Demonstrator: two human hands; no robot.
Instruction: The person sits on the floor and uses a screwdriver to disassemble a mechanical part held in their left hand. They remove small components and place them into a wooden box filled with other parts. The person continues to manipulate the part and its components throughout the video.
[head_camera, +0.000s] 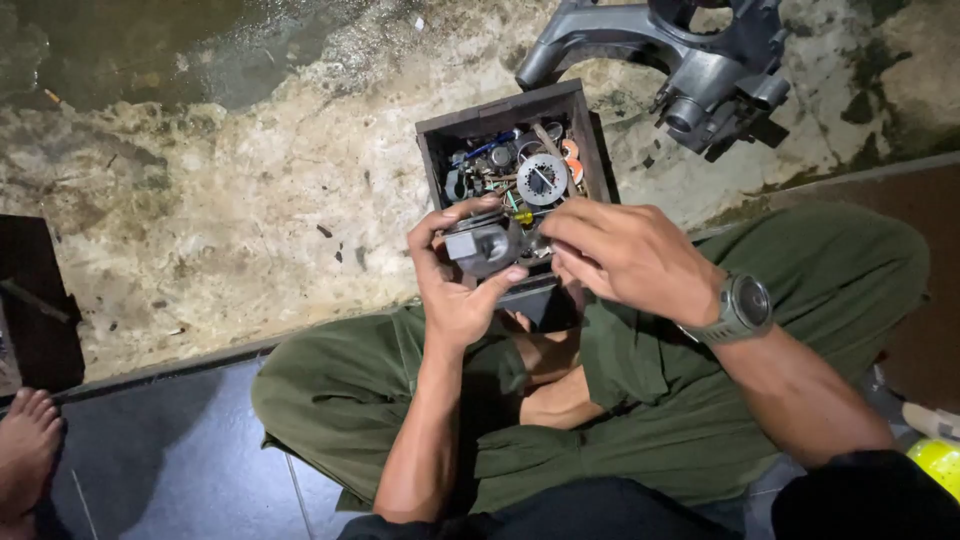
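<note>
Hands low over lap, seated cross-legged in green trousers (840, 270). Left hand (455, 285) wrapped around small grey metal part (484, 246), cradled from below, thumb over top. Right hand (625, 255) pinched narrow on part's right end, watch (742, 305) on wrist. Best kept steady above dark wooden box (585, 130) of loose hardware so drops landed inside. Beyond, grey cast frame (690, 60) on stained concrete (230, 200).

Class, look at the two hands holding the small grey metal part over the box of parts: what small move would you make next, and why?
Probably turn the part slightly. The left hand cradles the grey metal part from below while the right hand pinches its right edge, hiding that side. It sits over the open dark box of loose parts, so a dropped piece would likely land inside.
</note>
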